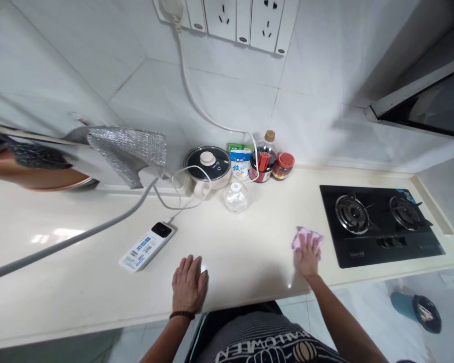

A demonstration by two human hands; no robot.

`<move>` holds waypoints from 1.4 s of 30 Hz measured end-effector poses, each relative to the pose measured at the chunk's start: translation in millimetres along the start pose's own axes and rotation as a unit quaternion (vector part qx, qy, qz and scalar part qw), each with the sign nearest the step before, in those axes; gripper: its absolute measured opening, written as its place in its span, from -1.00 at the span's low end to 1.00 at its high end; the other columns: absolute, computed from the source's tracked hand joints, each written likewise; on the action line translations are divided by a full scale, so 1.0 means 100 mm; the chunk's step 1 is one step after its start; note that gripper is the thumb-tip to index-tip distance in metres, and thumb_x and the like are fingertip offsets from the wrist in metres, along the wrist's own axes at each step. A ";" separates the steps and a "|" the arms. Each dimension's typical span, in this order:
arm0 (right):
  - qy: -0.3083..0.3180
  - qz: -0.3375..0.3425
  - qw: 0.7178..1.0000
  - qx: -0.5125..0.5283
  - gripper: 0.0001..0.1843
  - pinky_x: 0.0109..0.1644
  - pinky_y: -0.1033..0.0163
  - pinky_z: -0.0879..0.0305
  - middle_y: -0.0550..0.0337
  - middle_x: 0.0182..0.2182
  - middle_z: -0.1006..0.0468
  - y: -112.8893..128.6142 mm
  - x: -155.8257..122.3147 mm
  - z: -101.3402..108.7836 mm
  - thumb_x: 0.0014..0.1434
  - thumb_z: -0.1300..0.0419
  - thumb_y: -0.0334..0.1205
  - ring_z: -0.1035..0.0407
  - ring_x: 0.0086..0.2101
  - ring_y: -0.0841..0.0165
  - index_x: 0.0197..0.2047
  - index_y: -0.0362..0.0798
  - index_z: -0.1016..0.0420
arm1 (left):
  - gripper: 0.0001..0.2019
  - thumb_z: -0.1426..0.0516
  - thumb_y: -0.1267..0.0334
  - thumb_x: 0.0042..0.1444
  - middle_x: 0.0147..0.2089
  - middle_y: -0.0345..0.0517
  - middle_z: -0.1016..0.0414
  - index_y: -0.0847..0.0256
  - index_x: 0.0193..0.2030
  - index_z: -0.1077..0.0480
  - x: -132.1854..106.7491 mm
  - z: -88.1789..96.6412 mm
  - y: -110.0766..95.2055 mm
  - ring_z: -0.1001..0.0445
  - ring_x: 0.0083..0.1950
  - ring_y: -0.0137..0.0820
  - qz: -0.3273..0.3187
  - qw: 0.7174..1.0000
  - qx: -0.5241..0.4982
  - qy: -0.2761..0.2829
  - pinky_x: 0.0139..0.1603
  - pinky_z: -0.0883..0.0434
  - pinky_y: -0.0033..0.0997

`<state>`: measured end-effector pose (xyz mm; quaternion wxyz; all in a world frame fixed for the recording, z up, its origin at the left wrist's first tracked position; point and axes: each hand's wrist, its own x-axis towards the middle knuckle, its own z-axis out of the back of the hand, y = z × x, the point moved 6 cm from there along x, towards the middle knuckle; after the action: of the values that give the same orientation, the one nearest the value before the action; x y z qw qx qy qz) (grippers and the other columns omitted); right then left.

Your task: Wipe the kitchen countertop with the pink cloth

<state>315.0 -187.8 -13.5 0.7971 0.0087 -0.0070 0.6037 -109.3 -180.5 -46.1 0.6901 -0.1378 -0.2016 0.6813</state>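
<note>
My right hand (pixel 307 256) holds a pink cleaning cloth (pixel 299 237) down against the pale countertop (pixel 249 242), just left of the stove. Its fingers lie over the cloth, whose edges stick out around them. Flat on the counter near the front edge rests my left hand (pixel 188 285), with nothing in it and its thumb apart from the fingers. Up and to the left of that hand lies a white power bank (pixel 146 250) with a dark end and a cable plugged in.
A black two-burner gas stove (pixel 378 247) sits at the right. Along the wall stand a lidded electric pot (pixel 208 164), a clear glass jar (pixel 235 197), a blue-white packet (pixel 241 164), a bottle (pixel 268 143) and a red-lidded jar (pixel 283 165). A grey hose (pixel 79 241) crosses the left.
</note>
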 end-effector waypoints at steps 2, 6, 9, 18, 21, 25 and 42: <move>0.032 0.052 0.998 0.020 -0.49 0.27 -0.19 -0.31 0.01 0.34 -0.35 0.37 -0.18 -0.03 0.37 -0.21 -0.01 -0.30 0.25 0.05 0.33 0.12 -0.37 | -0.47 0.01 0.13 0.32 0.45 0.16 -0.25 0.15 0.41 -0.22 0.00 0.01 -0.01 -0.02 0.56 -0.03 0.002 1.000 -0.003 -0.002 0.49 -0.05 0.13; 0.160 0.231 0.952 0.121 -0.33 0.46 -0.31 0.12 0.25 0.54 0.06 1.25 -0.64 -0.05 0.40 -0.08 0.01 0.23 0.49 -0.02 0.52 0.34 -0.04 | -0.48 0.02 0.11 0.34 0.44 0.22 -0.24 0.20 0.38 -0.26 0.01 0.02 -0.04 -0.02 0.55 0.00 -0.002 1.000 -0.006 0.001 0.48 -0.05 0.15; 0.208 0.307 0.914 0.166 -0.31 0.51 -0.22 0.26 0.33 0.55 0.13 1.50 -0.86 -0.02 0.41 -0.05 0.01 0.30 0.50 0.10 0.53 0.35 0.04 | -0.48 0.02 0.11 0.34 0.45 0.25 -0.23 0.23 0.38 -0.27 0.01 0.02 -0.05 -0.01 0.55 0.01 -0.001 1.000 -0.012 0.005 0.48 -0.04 0.16; 0.097 -0.022 0.994 0.034 -0.33 0.42 -0.27 -0.01 0.12 0.54 0.06 -0.83 -0.83 -0.21 0.39 0.14 -0.19 0.26 0.50 0.04 0.54 0.12 -0.04 | -0.47 0.03 0.08 0.34 0.46 0.25 -0.20 0.24 0.38 -0.26 0.01 0.04 -0.09 0.03 0.57 -0.01 0.002 1.000 -0.024 0.005 0.50 0.01 0.15; 0.038 -0.094 0.995 0.021 -0.33 0.39 -0.15 -0.12 0.08 0.53 0.00 -1.56 -0.93 -0.18 0.40 0.18 -0.17 0.19 0.49 0.09 0.54 0.06 -0.04 | -0.47 0.03 0.07 0.34 0.46 0.24 -0.20 0.23 0.37 -0.26 0.01 0.05 -0.11 0.02 0.56 -0.01 0.001 1.000 -0.025 0.002 0.50 0.01 0.16; -0.046 -0.137 0.988 0.054 -0.32 0.40 -0.15 -0.10 0.02 0.50 -0.06 -1.67 -1.03 -0.14 0.39 0.22 -0.19 0.11 0.47 0.10 0.55 0.00 -0.01 | -0.47 0.02 0.09 0.33 0.45 0.24 -0.21 0.21 0.38 -0.25 0.01 0.06 -0.13 0.00 0.56 0.01 -0.002 0.999 -0.033 -0.002 0.48 -0.02 0.20; -0.006 0.004 0.977 0.214 -0.60 0.32 -0.09 -0.23 0.00 0.18 -0.55 -0.93 -1.39 -0.20 0.36 0.01 -0.17 -0.32 0.24 0.13 0.04 0.06 -0.62 | -0.47 0.02 0.07 0.31 0.47 0.25 -0.18 0.23 0.35 -0.29 0.02 0.06 -0.14 0.01 0.55 0.06 -0.005 0.999 -0.041 0.000 0.48 -0.01 0.27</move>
<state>366.5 -346.1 -37.4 0.7740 0.1829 0.1172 0.5947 -100.3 -179.4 -33.9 0.6876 -0.1651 -0.2296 0.6688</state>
